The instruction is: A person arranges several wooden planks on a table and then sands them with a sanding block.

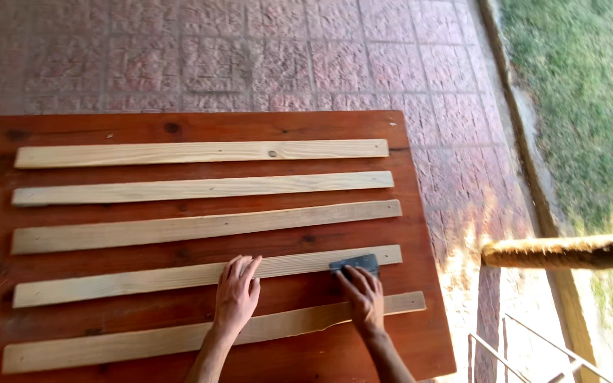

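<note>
The surface [406, 213] under my hands is a deep reddish brown, marked with dark knots and streaky grain. The five wooden slats [200, 152] on it are pale yellow-cream with fine tan grain lines; the farthest one carries a small dark knot. The sanding block [355, 265] under my right hand [363, 298] is dark grey. The paving [285, 57] beyond is dusty pink-red squares with a rough mottled texture and darker joints. The grass [583, 92] is green with yellowish patches.
</note>
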